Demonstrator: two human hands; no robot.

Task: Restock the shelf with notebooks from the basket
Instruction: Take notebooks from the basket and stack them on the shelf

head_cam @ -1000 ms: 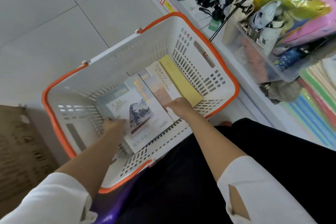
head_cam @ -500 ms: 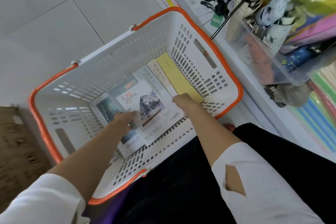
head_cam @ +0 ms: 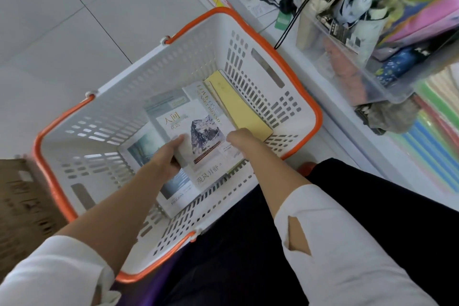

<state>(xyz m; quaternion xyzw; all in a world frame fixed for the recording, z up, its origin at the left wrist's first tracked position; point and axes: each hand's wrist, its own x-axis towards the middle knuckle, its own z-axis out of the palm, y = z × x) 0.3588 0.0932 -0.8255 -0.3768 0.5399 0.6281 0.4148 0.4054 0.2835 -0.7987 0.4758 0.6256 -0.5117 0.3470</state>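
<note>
Inside the basket (head_cam: 250,32), both hands' grip flanks the mountain-cover notebook (head_cam: 201,136).

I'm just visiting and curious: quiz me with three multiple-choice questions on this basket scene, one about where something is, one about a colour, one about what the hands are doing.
1. Where does the yellow notebook lie in the basket?
A. by the wall nearest the shelf
B. on the floor outside
C. under the left hand

2. What colour is the basket's rim?
A. blue
B. orange
C. green

3. What is the left hand doing?
A. hanging empty above the basket
B. holding the basket handle
C. gripping the edge of the mountain-picture notebook

Answers: 1 A, it sits against the slotted wall on the shelf side. 2 B, an orange band runs round the top. 3 C, its thumb lies on the cover, while the right hand touches the opposite edge.
</note>
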